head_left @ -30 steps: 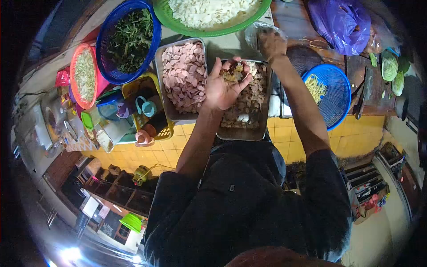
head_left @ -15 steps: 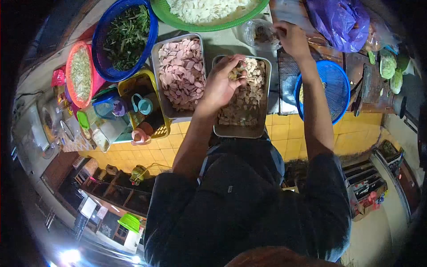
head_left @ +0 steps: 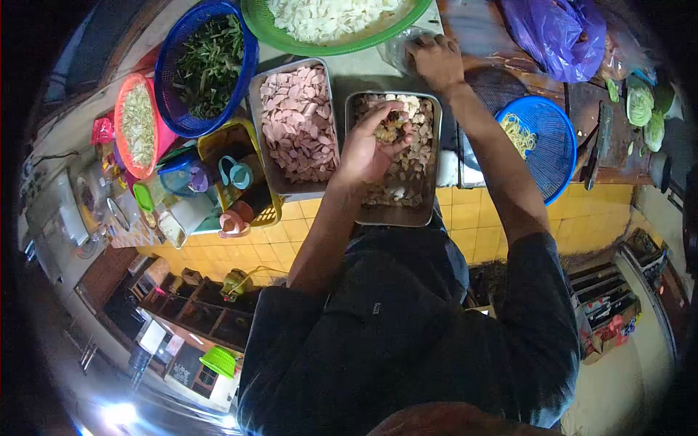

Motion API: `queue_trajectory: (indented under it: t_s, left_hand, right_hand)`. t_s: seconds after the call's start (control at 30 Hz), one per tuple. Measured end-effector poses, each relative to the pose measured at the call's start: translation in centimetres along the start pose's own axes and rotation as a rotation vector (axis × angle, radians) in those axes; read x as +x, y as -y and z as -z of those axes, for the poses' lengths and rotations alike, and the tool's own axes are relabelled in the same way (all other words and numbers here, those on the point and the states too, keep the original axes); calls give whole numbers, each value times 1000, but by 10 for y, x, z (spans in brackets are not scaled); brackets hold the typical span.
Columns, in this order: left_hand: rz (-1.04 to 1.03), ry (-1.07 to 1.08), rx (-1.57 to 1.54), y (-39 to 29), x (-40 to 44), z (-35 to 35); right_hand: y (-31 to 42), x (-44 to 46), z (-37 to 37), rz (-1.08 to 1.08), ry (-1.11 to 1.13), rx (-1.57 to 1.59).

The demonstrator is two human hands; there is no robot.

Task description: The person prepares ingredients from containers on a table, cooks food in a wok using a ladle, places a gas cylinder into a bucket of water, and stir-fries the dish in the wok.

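My left hand point(head_left: 363, 154) is cupped palm up above a metal tray point(head_left: 396, 216) of chopped pale-brown food pieces. Small yellowish-brown food pieces point(head_left: 391, 129) lie in its palm, under curled fingers; a darker bit shows at the fingertips. Farther up, my right hand point(head_left: 438, 64) is at a clear plastic bag point(head_left: 395, 51), its fingers curled downward. Its fingertips are hidden, so what they hold cannot be made out. Paler chunks point(head_left: 411, 104) sit at the tray's far end.
Left of the tray is another metal tray point(head_left: 256, 109) of pink slices. Around stand a green basket point(head_left: 327, 49) of white slices, a blue basket point(head_left: 158, 87) of leaves, and a yellow crate point(head_left: 275, 211). On the right are a blue basket point(head_left: 556, 174) with noodles, a knife point(head_left: 598, 149) and a purple bag point(head_left: 563, 36).
My right hand has moved left and slightly down, over the plastic bag. My left hand stays above the tray, turned slightly so the pieces in its palm show more.
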State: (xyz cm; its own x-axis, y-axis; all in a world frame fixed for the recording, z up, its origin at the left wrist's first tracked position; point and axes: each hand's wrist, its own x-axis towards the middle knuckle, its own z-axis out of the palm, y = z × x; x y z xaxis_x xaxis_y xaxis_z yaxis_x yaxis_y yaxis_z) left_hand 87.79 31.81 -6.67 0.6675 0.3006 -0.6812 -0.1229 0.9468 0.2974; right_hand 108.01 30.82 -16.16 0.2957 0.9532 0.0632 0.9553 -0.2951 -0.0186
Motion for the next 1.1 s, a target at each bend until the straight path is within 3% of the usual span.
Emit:
queue_trajectory:
  t_s: [0.1, 0.17, 0.23, 0.3, 0.43, 0.57, 0.63, 0.73, 0.8, 0.83, 0.93, 1.1]
  left_hand:
    - [-2, 34, 7, 0, -1, 2]
    - [6, 23, -11, -4, -3, 1]
    - [-12, 17, -23, -6, -6, -2]
    - [-28, 7, -35, -7, -7, -1]
    - [-12, -3, -54, -7, -2, 1]
    - [-8, 2, -30, -5, -3, 4]
    - [-7, 12, -32, -4, -5, 4]
    - [-28, 26, -53, -6, -7, 3]
    - [-49, 33, -75, -6, -7, 4]
    - [-42, 69, -124, -7, -4, 5]
    - [-38, 116, -180, -9, 3, 3]
    - [-72, 123, -133, -7, 14, -13]
  right_hand:
    - [-3, 8, 14, 38, 37, 15]
    - [-9, 14, 26, -197, 262, 307]
    - [-33, 11, 7, -232, 176, 332]
    - [-47, 4, 23, -121, 52, 363]
    - [-54, -9, 48, -184, 67, 613]
    - [-39, -13, 44, -69, 180, 594]
    - [-32, -15, 36, -71, 112, 492]
    - [-28, -10, 48, -158, 220, 465]
    - [-35, -12, 42, -110, 143, 1015]
    - [-38, -15, 40, -104, 142, 1011]
    - [-25, -29, 86, -411, 295, 1701]
    - [-14, -45, 126, -435, 372, 1870]
